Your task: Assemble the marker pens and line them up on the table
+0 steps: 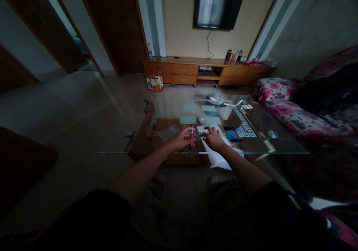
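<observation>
My left hand (182, 139) is closed around a thin red pen (191, 133) held nearly upright over the glass table (282, 146). My right hand (214, 138) rests knuckles-up on a white paper sheet (219, 158), fingers curled near a small dark object that I cannot make out. A row of several dark and blue pens (231, 134) lies just right of my right hand. Pale green cards (188, 119) lie on the glass beyond both hands.
A floral sofa (291, 109) stands along the right. A small basket (214, 102) with clutter sits at the table's far side. Behind are a wooden TV cabinet (207, 71), a wall TV (218, 6) and a red-white bag (154, 82) on the floor.
</observation>
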Demonstrator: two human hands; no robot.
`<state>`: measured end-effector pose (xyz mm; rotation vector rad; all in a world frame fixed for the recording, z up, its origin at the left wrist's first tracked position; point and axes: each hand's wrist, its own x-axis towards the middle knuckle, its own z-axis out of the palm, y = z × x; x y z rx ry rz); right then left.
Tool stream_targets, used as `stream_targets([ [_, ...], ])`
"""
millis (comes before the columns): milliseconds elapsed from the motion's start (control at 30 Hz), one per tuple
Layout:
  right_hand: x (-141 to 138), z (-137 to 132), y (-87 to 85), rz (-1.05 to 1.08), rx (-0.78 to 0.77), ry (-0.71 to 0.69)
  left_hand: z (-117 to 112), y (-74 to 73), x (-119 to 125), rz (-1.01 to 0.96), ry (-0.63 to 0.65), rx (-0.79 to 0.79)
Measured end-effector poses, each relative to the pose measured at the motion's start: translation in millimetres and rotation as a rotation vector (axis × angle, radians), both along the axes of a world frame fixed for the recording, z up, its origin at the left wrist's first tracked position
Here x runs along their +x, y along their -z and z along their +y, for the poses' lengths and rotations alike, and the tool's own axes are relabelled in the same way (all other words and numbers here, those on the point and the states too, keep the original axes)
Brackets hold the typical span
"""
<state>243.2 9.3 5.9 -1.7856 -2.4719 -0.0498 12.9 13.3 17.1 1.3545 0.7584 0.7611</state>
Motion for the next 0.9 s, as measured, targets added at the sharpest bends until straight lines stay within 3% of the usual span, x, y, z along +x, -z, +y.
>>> stream_targets([
  [567,-4,0,-7.4,0.055,0.044,-0.029,-1,-2.7,0,-0.004,-0.008,-0.018],
  [900,-17,-3,-16.4,0.345,0.137,-0.081,0,-5.4,1,-0.02,-0.06,-0.058],
])
